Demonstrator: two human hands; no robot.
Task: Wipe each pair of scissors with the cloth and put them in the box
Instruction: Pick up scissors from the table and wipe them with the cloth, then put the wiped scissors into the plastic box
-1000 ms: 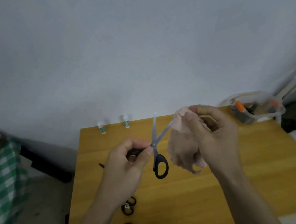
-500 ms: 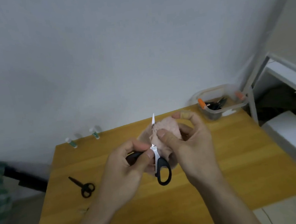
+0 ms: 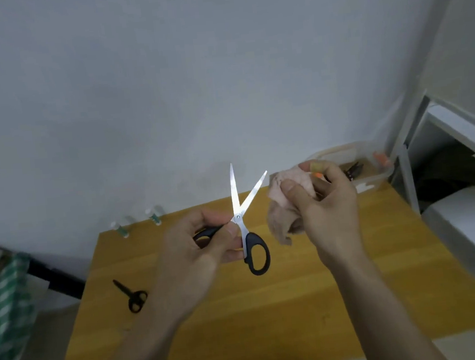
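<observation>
The right hand (image 3: 324, 200) hides part of the box (image 3: 374, 166).

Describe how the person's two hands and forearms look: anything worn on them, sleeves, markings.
Both forearms are bare, with no sleeves in view. The left hand wears no ring, watch or glove that shows. The right hand has a tan adhesive bandage wrapped round a fingertip; nothing else is worn on it.

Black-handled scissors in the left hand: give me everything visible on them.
The black-handled scissors have two shiny metal blades spread in a V, tips up toward the wall, joined at a silver pivot screw. One black plastic handle loop hangs free below; the other sits inside the left hand, whose thumb and fingers pinch near the pivot. Held above the table, apart from the cloth.
</observation>
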